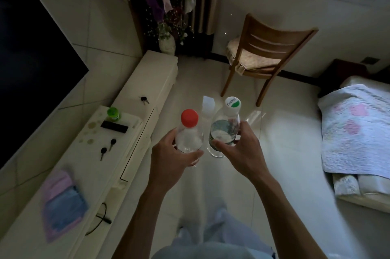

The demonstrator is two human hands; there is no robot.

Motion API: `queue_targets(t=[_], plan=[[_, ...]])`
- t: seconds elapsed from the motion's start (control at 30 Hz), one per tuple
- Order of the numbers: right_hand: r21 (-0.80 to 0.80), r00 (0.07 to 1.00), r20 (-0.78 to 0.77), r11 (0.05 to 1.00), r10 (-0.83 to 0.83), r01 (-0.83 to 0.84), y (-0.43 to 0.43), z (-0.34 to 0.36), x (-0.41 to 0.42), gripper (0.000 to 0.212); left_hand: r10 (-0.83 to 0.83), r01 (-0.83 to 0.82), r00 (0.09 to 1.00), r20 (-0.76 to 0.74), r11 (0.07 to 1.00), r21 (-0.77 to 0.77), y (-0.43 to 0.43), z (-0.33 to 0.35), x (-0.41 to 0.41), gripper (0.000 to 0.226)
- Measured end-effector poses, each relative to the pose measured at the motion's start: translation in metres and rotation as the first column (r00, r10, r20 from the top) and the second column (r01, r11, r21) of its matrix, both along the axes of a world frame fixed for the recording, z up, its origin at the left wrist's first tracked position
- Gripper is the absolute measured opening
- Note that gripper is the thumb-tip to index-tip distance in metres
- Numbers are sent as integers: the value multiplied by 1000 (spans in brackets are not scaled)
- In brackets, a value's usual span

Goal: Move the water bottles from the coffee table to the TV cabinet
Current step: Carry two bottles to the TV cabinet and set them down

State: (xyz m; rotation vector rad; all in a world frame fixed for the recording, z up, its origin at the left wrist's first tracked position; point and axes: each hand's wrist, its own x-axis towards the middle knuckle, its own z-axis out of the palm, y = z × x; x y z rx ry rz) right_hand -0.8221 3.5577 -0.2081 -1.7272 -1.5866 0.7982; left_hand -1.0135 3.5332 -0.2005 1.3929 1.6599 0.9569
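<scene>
This is the carrying step: both bottles are off any surface and held up over the pale tiled floor (285, 153), just right of the long cream TV cabinet (147, 81) that runs along the left wall below the dark television screen (31, 58). The left hand (171, 159) has its grip curled round the lower body of the clear plastic water bottle with a red cap (189, 118). The right hand (238, 153) has thumb and fingers wrapped round the body of the clear plastic water bottle with a white-and-green cap (232, 103). The bottles stand roughly upright, side by side and very close together. The next move, as I judge it, is a swing to the left and a set-down on a bare stretch of the cabinet top. The near part carries a small green-lidded jar (113, 114), a flat black bar-shaped device (114, 126), dark keys (107, 149), a folded pink and blue cloth (63, 201) and a black cable (101, 216). The far stretch holds only a small bunch of keys (144, 100) and looks roomier. Each base should land flat before its grip loosens, since tall light bottles may tip.
</scene>
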Motion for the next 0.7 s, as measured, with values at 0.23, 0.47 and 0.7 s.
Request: queue_targets(t=[0.23, 0.47, 0.7], plan=[[-3, 998, -31, 999, 51, -51, 91, -6, 14, 72, 82, -83, 995, -56, 996, -27, 83, -7, 15, 59], [4, 983, -65, 985, 170, -170, 216, 2, 51, 66, 183, -186, 981, -66, 982, -45, 188, 4, 50, 61], [21, 956, -117, 963, 269, -268, 324, 14, 64, 74, 313, -316, 948, -53, 948, -37, 271, 20, 72, 59]])
